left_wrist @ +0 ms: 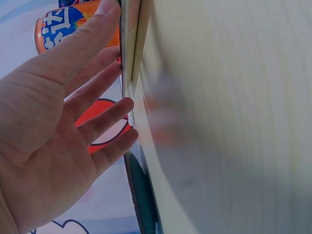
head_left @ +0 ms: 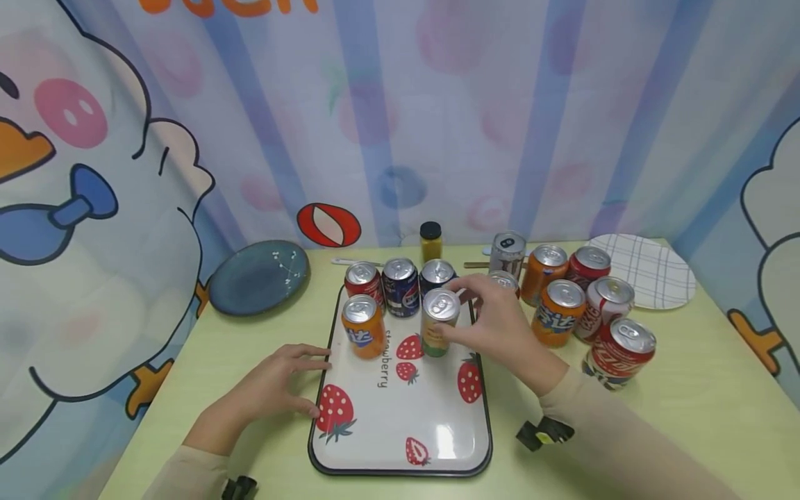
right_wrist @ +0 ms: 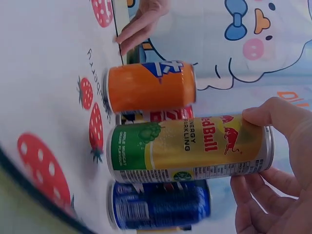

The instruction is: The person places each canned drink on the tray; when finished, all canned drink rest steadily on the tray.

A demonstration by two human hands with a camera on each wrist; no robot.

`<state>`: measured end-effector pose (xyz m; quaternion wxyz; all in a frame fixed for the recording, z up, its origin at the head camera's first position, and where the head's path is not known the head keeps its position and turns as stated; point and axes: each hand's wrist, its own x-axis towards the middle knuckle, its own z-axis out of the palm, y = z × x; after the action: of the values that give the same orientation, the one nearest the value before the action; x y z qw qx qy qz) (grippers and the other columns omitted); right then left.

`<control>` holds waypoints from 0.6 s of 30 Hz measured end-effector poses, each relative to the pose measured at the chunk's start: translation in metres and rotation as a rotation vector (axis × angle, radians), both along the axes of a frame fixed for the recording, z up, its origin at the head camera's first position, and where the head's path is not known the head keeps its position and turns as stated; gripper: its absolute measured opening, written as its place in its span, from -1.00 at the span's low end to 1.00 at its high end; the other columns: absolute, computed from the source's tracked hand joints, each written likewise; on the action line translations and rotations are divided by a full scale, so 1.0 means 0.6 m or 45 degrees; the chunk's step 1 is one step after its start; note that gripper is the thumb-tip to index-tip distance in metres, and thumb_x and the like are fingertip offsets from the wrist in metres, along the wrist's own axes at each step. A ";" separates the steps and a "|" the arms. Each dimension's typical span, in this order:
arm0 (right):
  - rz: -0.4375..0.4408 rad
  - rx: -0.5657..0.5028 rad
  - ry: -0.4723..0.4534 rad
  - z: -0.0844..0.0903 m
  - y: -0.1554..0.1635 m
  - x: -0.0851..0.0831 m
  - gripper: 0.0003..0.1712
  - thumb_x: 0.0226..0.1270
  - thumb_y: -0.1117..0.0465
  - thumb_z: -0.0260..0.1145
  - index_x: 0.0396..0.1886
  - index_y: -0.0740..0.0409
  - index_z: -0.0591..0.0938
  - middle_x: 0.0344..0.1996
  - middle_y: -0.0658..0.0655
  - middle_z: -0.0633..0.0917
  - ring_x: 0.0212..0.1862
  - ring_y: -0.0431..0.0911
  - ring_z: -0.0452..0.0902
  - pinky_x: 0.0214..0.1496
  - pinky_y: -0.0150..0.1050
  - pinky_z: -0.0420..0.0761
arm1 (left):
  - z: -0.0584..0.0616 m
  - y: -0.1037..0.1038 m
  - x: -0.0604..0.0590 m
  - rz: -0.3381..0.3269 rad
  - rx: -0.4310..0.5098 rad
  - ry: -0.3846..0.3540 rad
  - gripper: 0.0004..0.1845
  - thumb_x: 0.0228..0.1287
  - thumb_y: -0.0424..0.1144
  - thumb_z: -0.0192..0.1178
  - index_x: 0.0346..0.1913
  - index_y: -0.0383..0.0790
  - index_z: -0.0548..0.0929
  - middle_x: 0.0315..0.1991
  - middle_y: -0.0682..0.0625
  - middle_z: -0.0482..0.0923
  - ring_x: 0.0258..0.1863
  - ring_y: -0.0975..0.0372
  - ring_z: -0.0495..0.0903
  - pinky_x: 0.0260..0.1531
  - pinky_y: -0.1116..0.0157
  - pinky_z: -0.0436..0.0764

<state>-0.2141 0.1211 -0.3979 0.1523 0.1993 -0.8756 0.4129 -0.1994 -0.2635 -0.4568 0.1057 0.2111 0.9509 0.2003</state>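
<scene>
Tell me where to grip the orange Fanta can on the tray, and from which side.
Grip the orange Fanta can round its upright wall, from the left, where only the open left hand lies. Other cans crowd behind, and the Red Bull can stands on its right.

head view above tray, wrist views close, perhaps sideways

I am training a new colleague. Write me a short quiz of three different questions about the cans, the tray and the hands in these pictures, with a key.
1. True or false: the tall yellow-green can stands on the strawberry tray.
2. How many cans are on the tray?
3. Which hand holds the tall can? A) left hand B) right hand

Key
1. True; the right hand's fingers grip its top.
2. Five.
3. B; the left hand lies flat at the tray's left edge.
</scene>
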 end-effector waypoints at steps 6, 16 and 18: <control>0.000 -0.083 -0.054 -0.018 -0.060 -0.023 -0.38 -0.05 0.14 0.73 0.04 0.10 0.67 -0.08 0.06 0.73 -0.08 0.00 0.67 -0.08 -0.09 0.73 | 0.002 -0.001 0.001 0.024 -0.006 -0.020 -0.21 -0.23 0.15 0.67 0.20 0.03 0.74 0.39 0.04 0.54 0.44 -0.08 0.40 0.42 -0.24 0.42; -0.086 -0.040 -0.111 -0.030 -0.101 -0.041 -0.38 0.02 0.05 0.69 0.09 0.06 0.66 -0.08 0.02 0.73 -0.05 -0.08 0.65 -0.05 -0.14 0.71 | 0.009 0.002 0.001 0.029 0.000 -0.023 -0.20 -0.24 0.16 0.67 0.20 0.04 0.74 0.39 0.04 0.54 0.44 -0.09 0.39 0.41 -0.26 0.41; -0.088 -0.022 -0.100 -0.031 -0.102 -0.043 -0.38 0.03 0.03 0.69 0.09 0.07 0.67 -0.08 0.03 0.73 -0.06 -0.08 0.65 -0.06 -0.14 0.71 | 0.007 0.004 0.000 0.025 0.009 -0.025 -0.20 -0.24 0.16 0.67 0.21 0.03 0.74 0.39 0.03 0.53 0.44 -0.09 0.39 0.41 -0.26 0.40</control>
<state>-0.2398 0.0597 -0.4167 0.1336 0.1514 -0.8836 0.4224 -0.1992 -0.2612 -0.4524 0.1121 0.2000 0.9512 0.2067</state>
